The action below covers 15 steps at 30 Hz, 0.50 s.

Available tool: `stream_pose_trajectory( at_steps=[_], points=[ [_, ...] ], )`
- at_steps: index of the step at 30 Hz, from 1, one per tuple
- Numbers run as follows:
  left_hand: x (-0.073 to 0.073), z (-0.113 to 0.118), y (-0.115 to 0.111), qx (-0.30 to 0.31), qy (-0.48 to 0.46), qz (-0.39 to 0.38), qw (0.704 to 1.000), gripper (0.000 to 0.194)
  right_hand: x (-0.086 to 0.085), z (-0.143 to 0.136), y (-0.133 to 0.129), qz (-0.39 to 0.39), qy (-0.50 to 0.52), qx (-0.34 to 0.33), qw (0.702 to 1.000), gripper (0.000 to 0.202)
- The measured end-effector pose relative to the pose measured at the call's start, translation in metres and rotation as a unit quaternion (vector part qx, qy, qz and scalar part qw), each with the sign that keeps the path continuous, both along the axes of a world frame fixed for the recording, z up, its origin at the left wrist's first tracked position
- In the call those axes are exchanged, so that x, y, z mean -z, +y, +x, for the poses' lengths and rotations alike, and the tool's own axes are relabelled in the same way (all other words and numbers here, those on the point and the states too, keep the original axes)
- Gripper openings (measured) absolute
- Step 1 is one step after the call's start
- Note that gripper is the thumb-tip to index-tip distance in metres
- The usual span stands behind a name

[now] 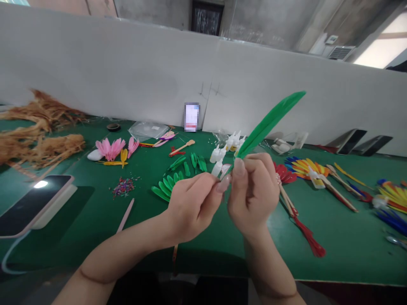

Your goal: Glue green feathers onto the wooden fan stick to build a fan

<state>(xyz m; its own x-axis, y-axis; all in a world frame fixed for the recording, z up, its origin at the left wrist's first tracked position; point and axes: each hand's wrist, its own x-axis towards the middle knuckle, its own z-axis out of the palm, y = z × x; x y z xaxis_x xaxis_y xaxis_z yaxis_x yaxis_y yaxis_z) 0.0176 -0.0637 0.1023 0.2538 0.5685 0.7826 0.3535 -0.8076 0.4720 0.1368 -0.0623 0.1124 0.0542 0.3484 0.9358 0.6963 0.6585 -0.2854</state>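
Two bare hands meet above the near middle of a green table, held clear of its surface. Largest item in hand is a long green feather; its long axis runs from the fingers up and away to the right, tip high against the white partition, quill end low at the grip. The right hand is closed around the quill end, thumb pressed over the stem, so the whole vane lies above and to the right of that grip. The left hand comes in from the left, fingertips pinched together at the same point, touching or just beside the right thumb; what it pinches, if anything beyond the quill tip, cannot be made out. Both hands are equally near the quill; only the right carries the feather's length. Behind the hands stand small white glue bottles and a fan of short green feathers. Red feather pieces lie to the right, pink feathers to the left, a phone on a stand at far left.
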Motion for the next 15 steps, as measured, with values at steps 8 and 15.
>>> stream_pose_trajectory(
  at_steps=[8,15],
  points=[
    [-0.0084,0.0001,-0.007,0.143,-0.19,-0.313,0.92,0.04,-0.0006,0.0011,-0.0033,-0.029,0.013,-0.03,0.999,0.025],
    [-0.0116,-0.0016,-0.0091,0.258,-0.318,-0.474,0.779,0.041,-0.0008,0.0028,-0.0074,-0.063,0.024,-0.048,0.997,0.028]
  ],
)
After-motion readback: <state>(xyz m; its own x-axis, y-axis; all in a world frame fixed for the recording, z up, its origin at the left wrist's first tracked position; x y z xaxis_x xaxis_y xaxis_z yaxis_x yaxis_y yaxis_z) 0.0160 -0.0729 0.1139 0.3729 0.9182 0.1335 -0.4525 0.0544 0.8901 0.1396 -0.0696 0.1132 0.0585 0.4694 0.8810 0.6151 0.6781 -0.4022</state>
